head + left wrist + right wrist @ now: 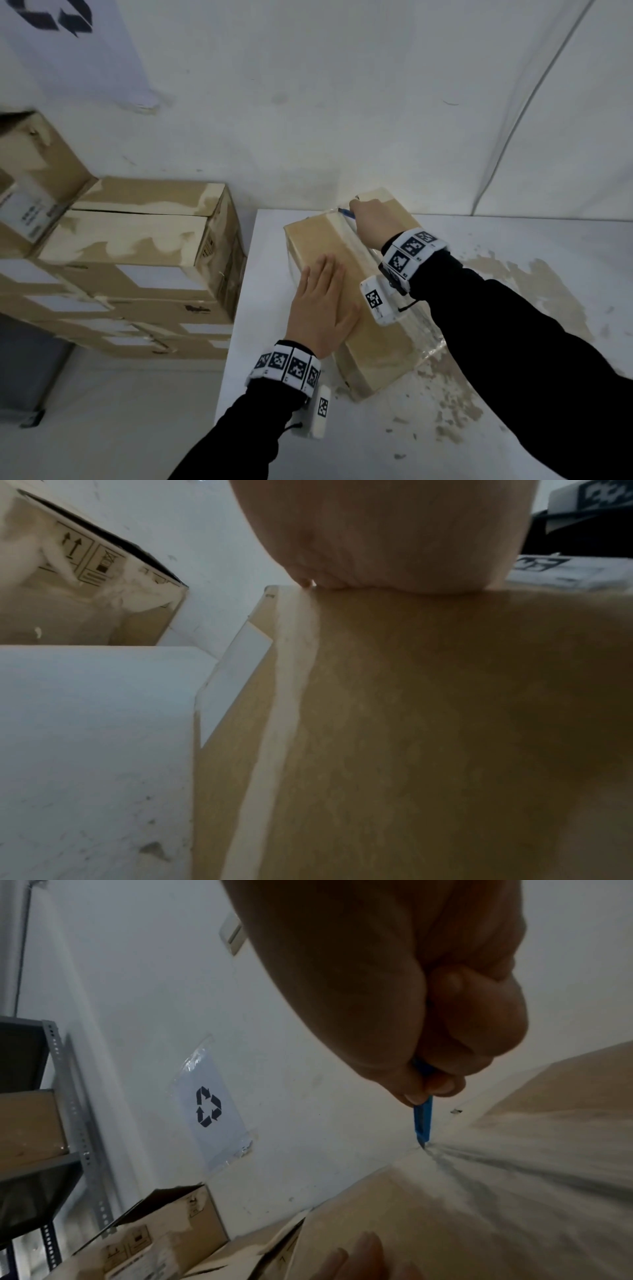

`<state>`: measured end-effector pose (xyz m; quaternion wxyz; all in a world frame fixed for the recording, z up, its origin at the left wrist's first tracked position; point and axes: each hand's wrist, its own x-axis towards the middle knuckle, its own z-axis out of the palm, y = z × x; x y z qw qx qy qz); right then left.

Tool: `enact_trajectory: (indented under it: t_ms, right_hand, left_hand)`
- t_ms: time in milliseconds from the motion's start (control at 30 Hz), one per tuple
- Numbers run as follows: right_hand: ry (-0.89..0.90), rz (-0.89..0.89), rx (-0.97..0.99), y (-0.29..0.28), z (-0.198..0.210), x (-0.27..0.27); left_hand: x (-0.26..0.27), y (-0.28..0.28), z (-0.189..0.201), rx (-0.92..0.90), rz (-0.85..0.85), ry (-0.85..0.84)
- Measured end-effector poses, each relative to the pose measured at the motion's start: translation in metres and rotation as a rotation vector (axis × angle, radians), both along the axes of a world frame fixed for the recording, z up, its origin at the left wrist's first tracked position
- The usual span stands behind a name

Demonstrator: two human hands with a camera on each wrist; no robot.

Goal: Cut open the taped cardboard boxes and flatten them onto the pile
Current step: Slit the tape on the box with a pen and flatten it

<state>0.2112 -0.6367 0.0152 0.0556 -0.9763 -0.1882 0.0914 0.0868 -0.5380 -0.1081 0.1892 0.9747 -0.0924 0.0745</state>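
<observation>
Left hand lies flat, fingers straight, on a taped box on the counter; right hand has a clenched grip on a blue cutter at the tape.

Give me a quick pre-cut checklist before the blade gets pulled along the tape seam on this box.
1. Cutter held firmly: ok. The right hand grips the blue cutter.
2. Tip on the seam: ok. It meets the tape seam at the far end of the box.
3. Box steadied: ok. The left hand lies flat on top of the box.
4. Left hand off the cut line: ok, though close; its fingers lie just beside the tape.
5. Box fully on the table: ok.
6. Blade depth through the tape: cannot tell.
</observation>
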Motion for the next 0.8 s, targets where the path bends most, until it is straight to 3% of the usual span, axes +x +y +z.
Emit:
enact_trajectory:
  t_ms: [500, 800]
  right_hand:
    - [-0.014, 0.063, -0.098, -0.016, 0.01, -0.005]
    - [0.018, -0.004, 0.006, -0.025, -0.004, -0.012]
  left_hand:
    - [0.0, -0.006, 0.001, -0.015, 0.075, -0.028]
    - [-0.001, -0.007, 0.005, -0.009, 0.078, 0.012]
